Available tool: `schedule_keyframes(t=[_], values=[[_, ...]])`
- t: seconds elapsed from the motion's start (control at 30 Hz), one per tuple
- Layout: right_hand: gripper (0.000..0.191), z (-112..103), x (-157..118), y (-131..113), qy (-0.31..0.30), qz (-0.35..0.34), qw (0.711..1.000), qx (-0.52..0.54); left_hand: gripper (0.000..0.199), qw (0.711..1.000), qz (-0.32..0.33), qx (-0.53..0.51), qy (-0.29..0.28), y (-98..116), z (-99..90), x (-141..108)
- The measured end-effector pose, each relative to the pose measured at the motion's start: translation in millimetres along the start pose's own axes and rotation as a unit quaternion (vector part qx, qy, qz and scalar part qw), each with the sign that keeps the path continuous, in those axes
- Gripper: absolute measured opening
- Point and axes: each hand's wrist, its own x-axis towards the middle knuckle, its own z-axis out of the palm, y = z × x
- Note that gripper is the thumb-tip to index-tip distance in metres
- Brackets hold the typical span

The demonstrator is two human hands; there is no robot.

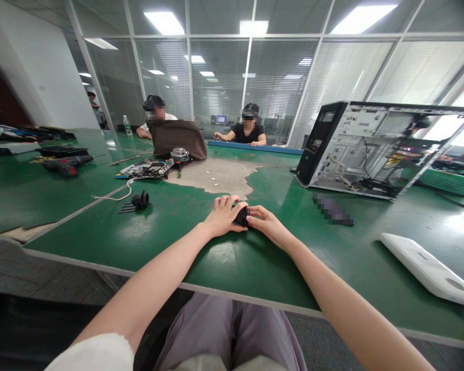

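Both of my hands meet over the green table (147,242), around a small black object (241,216). My left hand (224,216) wraps round its left side, with the thumb and fingers closed on it. From the right, the fingertips of my right hand (266,222) pinch its edge. What the object is, I cannot make out. Left of my hands, a black round part (141,200) lies beside several thin dark strips (127,207).
An open computer case (320,144) stands at the right, near a dark phone-like object (334,209) and a white device (425,268). A circuit board (149,169), a brown cloth-covered thing (178,138) and a drill (65,166) lie left. Two people sit opposite.
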Motion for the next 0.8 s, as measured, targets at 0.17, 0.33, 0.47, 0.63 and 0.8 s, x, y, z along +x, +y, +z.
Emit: schedule_keyframes(t=[0.17,0.33,0.47,0.63,0.8], values=[[0.032,2.4,-3.7,-4.5,-0.009,-0.005,1.000,-0.008,0.066,0.999,0.027,-0.032,-0.028,-1.4,2.6,0.5],[0.031,3.3,-4.4,-5.4,-0.011,-0.020,1.000,-0.020,0.065,0.998,0.013,-0.056,-0.038,1.1,4.5,-1.4],[0.031,4.3,-5.0,-4.1,-0.003,-0.026,0.999,-0.023,0.070,0.992,0.041,-0.110,-0.036,3.1,4.0,-1.8],[0.034,9.1,-7.7,-2.4,0.020,-0.032,0.999,-0.012,0.067,0.990,0.002,-0.132,-0.056,3.7,4.5,-2.2],[0.023,16.6,-9.1,0.6,0.060,-0.031,0.998,-0.009,0.066,0.986,0.009,-0.158,-0.051,5.7,3.3,-4.7]])
